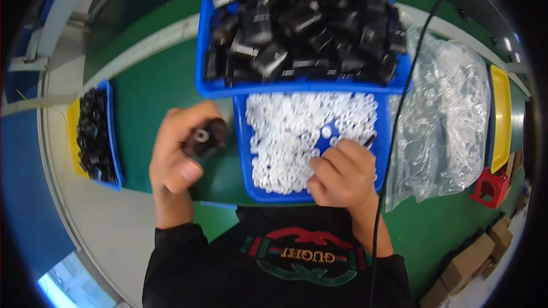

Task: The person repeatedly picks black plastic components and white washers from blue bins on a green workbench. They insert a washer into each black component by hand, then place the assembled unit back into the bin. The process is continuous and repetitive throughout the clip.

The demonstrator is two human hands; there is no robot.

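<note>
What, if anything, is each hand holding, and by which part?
The left hand holds a black plastic piece, apparently by its sides; a white ring shows on it. The right hand seems to hold a thin black stick; where along it cannot be told.

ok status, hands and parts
Left hand: black part, white ring on it. Right hand: dark thin item, over white rings. Black cable crosses view at right.

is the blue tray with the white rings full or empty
Partly full: white rings cover most of the visible floor of the blue tray, but a bare patch shows beside the right hand.
</note>
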